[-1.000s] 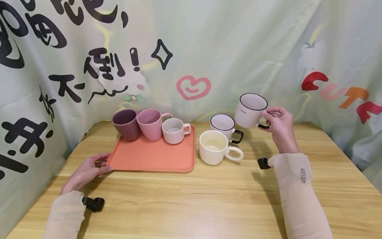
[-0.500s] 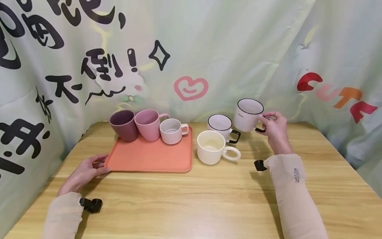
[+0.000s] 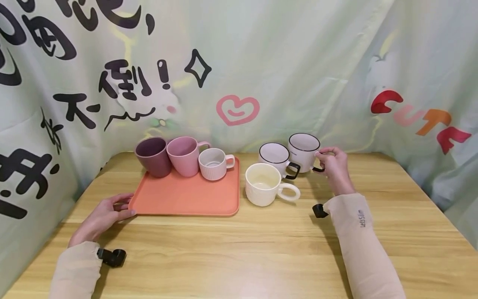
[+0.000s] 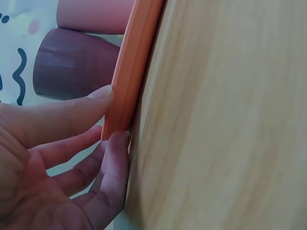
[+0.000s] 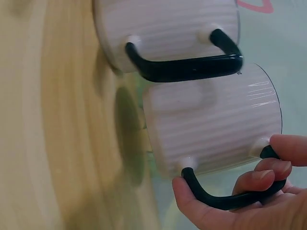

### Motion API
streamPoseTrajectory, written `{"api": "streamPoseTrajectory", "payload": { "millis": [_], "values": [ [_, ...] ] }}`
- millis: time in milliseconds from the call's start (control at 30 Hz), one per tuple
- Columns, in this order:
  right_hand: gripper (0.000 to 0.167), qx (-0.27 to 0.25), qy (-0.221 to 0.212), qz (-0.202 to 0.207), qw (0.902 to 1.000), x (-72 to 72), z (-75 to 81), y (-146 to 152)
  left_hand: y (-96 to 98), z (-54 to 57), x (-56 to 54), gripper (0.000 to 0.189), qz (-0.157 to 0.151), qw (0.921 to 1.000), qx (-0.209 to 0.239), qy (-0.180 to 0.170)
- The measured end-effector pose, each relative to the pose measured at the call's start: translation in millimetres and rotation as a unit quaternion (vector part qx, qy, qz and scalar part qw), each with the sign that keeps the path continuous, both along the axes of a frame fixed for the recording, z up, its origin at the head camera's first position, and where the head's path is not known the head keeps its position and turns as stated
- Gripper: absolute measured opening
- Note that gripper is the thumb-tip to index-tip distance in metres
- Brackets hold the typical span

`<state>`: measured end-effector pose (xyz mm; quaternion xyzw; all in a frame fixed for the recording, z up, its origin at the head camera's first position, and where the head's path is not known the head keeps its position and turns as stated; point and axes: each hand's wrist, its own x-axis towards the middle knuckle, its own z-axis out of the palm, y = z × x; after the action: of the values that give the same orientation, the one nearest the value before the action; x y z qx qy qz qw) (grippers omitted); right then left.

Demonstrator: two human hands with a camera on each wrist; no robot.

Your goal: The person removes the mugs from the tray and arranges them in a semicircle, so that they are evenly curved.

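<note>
My right hand (image 3: 335,168) grips the black handle of a white mug (image 3: 303,154) with a dark rim. Its base hangs close over the table in the right wrist view, its shadow beside it (image 5: 128,136). Just left of it stands a matching white mug (image 3: 274,154), and in front a cream mug (image 3: 262,189) with a ring handle. My left hand (image 3: 103,216) pinches the near left corner of an orange tray (image 3: 183,201), thumb (image 4: 101,92) on the rim. Along the tray's back stand a dark purple cup (image 3: 154,158), a pink mug (image 3: 184,157) and a small ribbed grey mug (image 3: 214,165).
The wooden table (image 3: 224,257) extends in front of the tray and mugs. A printed curtain (image 3: 298,62) hangs right behind its back edge and along both sides.
My right hand has lowered the white mug and moved it left, close beside its match. My left hand stays at the tray corner. The view has shifted slightly.
</note>
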<state>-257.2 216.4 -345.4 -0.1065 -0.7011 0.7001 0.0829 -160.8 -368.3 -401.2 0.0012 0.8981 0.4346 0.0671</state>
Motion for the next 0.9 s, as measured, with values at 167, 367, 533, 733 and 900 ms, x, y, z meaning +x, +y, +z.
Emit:
{"api": "streamPoseTrajectory", "payload": {
  "millis": [167, 367, 533, 733, 900],
  "values": [
    [0.01, 0.011, -0.012, 0.018, 0.9997, -2.5, -6.1, -3, -0.5, 0.6, 0.2, 0.068, 0.0, 1.0, 0.002, 0.005],
    [0.01, 0.002, -0.027, 0.075, 0.9968, -2.5, -11.6, 2, -0.8, 0.5, 0.0, 0.068, -0.001, 1.0, -0.003, 0.005],
    [0.012, 0.018, -0.036, 0.132, 0.9905, -2.6, -13.5, 9, -0.5, 0.6, 0.5, 0.067, -0.001, 1.0, -0.001, 0.005],
    [0.012, 0.055, -0.039, 0.158, 0.9852, -1.2, -15.4, 12, 1.3, -0.3, 0.5, 0.066, 0.0, 1.0, 0.008, 0.004],
    [0.011, 0.069, -0.035, 0.162, 0.9837, -1.4, -15.2, 12, 0.7, -0.3, -0.5, 0.066, 0.001, 0.9999, 0.012, 0.002]
  ]
}}
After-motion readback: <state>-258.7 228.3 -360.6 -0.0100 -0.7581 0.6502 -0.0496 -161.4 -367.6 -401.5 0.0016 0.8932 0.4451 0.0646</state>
